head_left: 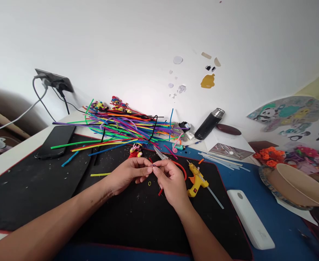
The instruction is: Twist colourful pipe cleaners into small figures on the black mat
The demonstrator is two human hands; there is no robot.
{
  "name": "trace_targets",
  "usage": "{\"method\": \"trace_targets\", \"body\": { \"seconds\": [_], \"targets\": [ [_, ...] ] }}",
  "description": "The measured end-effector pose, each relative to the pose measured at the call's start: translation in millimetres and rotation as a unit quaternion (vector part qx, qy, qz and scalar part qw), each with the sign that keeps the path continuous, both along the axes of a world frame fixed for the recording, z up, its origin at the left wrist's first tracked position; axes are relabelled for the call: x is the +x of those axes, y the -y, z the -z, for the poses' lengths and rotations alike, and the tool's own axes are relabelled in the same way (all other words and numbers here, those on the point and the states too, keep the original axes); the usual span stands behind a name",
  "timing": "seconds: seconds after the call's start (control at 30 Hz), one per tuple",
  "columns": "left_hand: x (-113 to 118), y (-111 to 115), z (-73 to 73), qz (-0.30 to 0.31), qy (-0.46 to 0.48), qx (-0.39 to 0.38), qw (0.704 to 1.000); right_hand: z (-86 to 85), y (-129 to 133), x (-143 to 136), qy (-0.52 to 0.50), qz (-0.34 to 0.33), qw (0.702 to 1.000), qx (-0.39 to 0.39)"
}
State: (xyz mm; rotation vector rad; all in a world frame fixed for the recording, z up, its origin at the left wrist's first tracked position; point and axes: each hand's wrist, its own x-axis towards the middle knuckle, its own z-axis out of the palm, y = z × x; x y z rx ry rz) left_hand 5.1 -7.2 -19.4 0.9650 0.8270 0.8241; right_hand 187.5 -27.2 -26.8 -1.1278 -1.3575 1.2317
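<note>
Over the black mat (pixel 115 221), my left hand (pixel 132 172) and my right hand (pixel 170 181) meet fingertip to fingertip. Both are closed in a pinch on a short, dark purple piece of pipe cleaner (pixel 153 165), mostly hidden by the fingers. Just behind my left hand lies a small pipe-cleaner figure (pixel 136 150) in red, yellow and black. Scissors (pixel 160 154) with red handles lie behind and partly under my right hand, blades pointing away. A tiny yellow ring (pixel 149 183) rests on the mat below the fingers.
A heap of coloured pipe cleaners (pixel 126 125) spreads along the wall. To the right are a yellow glue gun (pixel 197 179), glue sticks (pixel 224 161), a white power bank (pixel 250 219), a black flask (pixel 209 124) and a bowl (pixel 298 185). A phone (pixel 56 142) lies at left.
</note>
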Motion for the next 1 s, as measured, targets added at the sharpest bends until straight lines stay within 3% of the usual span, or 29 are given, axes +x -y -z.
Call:
{"method": "trace_targets", "body": {
  "seconds": [0.63,1.0],
  "targets": [
    [-1.9,0.1,-1.3,-0.031,0.007,-0.019,0.999,-2.6,2.0,-0.9,0.03,-0.002,1.0,0.007],
    [-3.4,-1.2,-0.2,-0.037,-0.048,0.03,0.998,-3.9,2.6,-1.8,0.089,0.018,0.994,0.056]
  ]
}}
